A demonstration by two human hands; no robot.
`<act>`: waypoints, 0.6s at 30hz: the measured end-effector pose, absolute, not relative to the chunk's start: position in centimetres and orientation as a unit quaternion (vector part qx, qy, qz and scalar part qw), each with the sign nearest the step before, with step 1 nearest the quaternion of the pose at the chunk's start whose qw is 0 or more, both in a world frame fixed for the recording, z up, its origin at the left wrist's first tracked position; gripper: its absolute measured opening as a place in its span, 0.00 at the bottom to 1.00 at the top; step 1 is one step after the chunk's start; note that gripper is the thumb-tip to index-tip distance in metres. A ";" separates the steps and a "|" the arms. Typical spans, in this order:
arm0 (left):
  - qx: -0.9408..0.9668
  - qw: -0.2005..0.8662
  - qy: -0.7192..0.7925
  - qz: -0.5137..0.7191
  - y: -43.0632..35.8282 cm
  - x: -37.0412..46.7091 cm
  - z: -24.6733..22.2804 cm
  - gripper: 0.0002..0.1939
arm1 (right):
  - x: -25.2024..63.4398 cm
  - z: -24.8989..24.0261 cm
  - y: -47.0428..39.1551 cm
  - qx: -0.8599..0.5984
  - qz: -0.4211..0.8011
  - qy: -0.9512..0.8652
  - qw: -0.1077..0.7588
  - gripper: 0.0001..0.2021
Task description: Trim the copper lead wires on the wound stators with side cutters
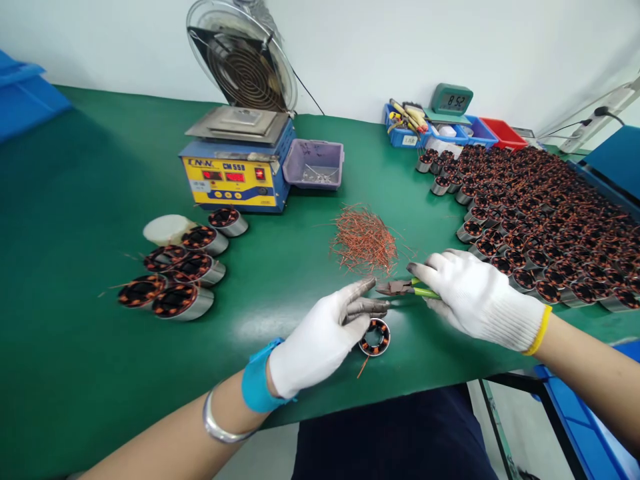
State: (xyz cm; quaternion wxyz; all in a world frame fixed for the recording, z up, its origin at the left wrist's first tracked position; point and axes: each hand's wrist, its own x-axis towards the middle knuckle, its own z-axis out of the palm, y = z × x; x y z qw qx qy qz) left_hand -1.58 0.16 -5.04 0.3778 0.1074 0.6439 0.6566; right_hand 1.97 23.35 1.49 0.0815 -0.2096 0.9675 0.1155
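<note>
– Cutters [403, 287]?
– Green-handled, clamped in right hand [475, 293]; long axis roughly along front edge of desk [270, 273], nose leftward.
– Coil ring [385, 337]?
– Near that edge, opening upward. Metal rim, copper windings, wire tail [363, 367] frontward. Left hand [320, 340]: fingers extended, apart from thumb, thumb at rim.
– Containers?
– Purple tray [315, 152], toward back edge: pale slivers [321, 175].

Table [280, 280] plain green; pliers [398, 287] green-handled; right glove [475, 293] white, yellow-edged; wire clippings [364, 240] copper-red; ring coil [375, 349] black and copper; massed coils [540, 220], blurred, seemingly likewise.
</note>
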 end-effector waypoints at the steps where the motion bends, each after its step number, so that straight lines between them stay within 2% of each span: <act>1: 0.112 0.374 0.644 0.658 0.2 -1.6 -5.0 0.38 | 1.8 1.5 23.2 -0.220 0.116 0.965 0.078 0.20; 5: 0.125 0.360 0.644 0.664 0.3 -1.5 -4.8 0.37 | 1.5 1.6 22.4 -0.253 0.119 0.957 0.076 0.23; 18: 0.139 0.350 0.657 0.654 0.4 -1.5 -4.5 0.36 | 0.9 2.7 21.1 -0.290 0.201 0.935 0.026 0.14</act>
